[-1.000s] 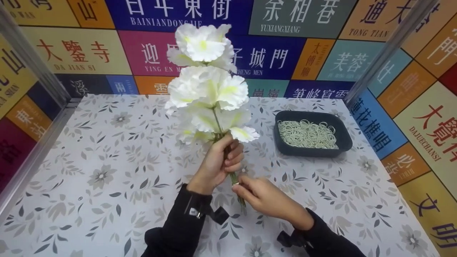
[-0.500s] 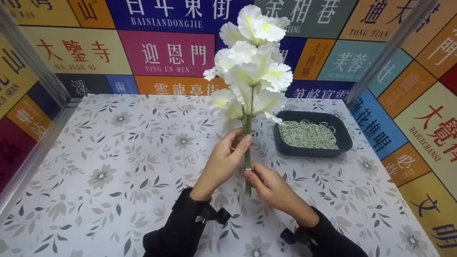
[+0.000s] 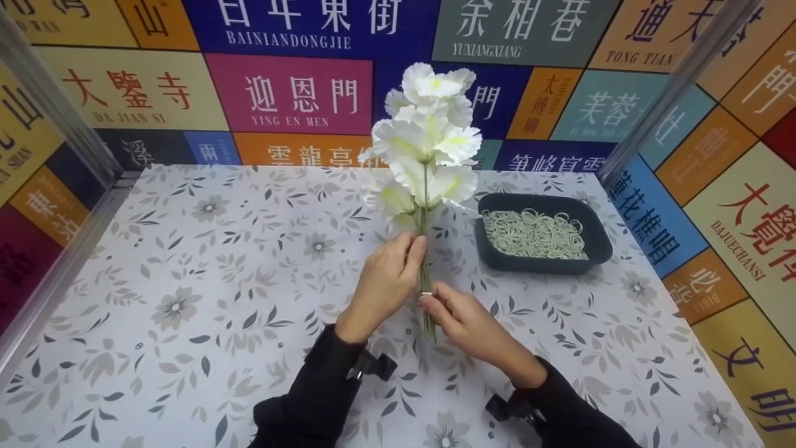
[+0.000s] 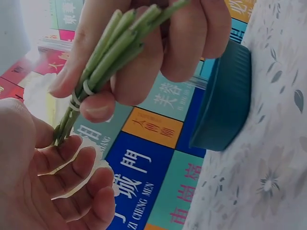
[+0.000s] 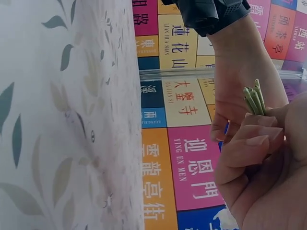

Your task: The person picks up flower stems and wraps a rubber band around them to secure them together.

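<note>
A bunch of white artificial flowers (image 3: 429,140) with yellow-green centres stands almost upright over the table. My left hand (image 3: 384,280) pinches its green stems (image 4: 112,48) between thumb and index finger, just below the blooms; its other fingers curl loosely in the left wrist view. Lower down, my right hand (image 3: 469,320) pinches the stems with thumb and index finger beside a pale rubber band (image 4: 88,87) wrapped round them. The cut stem ends (image 5: 255,98) stick out past the right hand's fingers. The flower heads are mostly hidden in both wrist views.
A dark teal plastic tub (image 3: 544,266) holding a heap of pale rubber bands (image 3: 535,235) sits on the right of the table. A leaf-patterned cloth (image 3: 177,308) covers the tabletop. Colourful lettered panels (image 3: 289,93) rise behind and at both sides.
The bunch has shifted right and become more upright, then dipped slightly lower. My left fingers have changed from wrapping the stems to pinching them. The right hand stays at the rubber band.
</note>
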Tool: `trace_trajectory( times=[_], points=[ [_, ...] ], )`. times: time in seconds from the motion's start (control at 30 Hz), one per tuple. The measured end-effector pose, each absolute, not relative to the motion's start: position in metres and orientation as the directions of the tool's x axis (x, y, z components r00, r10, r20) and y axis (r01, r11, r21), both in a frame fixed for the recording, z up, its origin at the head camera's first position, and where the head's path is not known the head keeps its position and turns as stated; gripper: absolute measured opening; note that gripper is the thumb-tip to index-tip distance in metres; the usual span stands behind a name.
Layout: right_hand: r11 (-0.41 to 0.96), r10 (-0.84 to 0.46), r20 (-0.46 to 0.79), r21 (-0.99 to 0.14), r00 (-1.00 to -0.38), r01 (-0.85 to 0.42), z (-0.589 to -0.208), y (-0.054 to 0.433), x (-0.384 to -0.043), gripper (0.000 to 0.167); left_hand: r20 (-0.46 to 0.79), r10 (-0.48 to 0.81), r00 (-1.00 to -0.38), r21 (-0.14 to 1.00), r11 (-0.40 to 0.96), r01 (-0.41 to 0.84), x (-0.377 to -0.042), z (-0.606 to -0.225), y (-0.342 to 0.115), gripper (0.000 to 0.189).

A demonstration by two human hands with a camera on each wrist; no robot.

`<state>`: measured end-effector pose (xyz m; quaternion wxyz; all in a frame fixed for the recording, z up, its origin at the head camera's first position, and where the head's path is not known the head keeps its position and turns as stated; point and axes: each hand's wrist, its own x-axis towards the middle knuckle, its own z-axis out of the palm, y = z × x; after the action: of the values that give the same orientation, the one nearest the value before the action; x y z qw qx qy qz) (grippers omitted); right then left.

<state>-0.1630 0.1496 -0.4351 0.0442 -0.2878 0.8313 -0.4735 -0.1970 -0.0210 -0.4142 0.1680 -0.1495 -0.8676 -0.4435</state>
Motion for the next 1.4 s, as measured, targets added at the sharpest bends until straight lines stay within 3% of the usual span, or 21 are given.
trace_trajectory(
  times=[0.27,0.53,1.2,1.4],
  points=[
    [0.430,-0.551,0.108,-0.813,-0.827,-0.393,-0.446,0.150,-0.173,0.024,0.368,0.138,-0.920,0.700,0.610,0.371,-0.206,-0.432,-0.021,0.030],
    [0.516,-0.570,0.024,-0.768,-0.821,-0.380,-0.455,0.152,-0.176,0.029,0.397,0.170,-0.902,0.627,0.668,0.402,-0.209,-0.447,-0.017,0.030],
    [0.631,-0.575,-0.141,-0.704,-0.806,-0.327,-0.471,0.158,-0.182,0.028,0.254,0.213,-0.943,0.618,0.715,0.328,-0.216,-0.475,-0.015,0.030],
    [0.666,-0.563,-0.178,-0.676,-0.807,-0.316,-0.473,0.157,-0.182,0.027,0.275,0.227,-0.934,0.589,0.728,0.351,-0.218,-0.484,-0.014,0.031]
  ],
)
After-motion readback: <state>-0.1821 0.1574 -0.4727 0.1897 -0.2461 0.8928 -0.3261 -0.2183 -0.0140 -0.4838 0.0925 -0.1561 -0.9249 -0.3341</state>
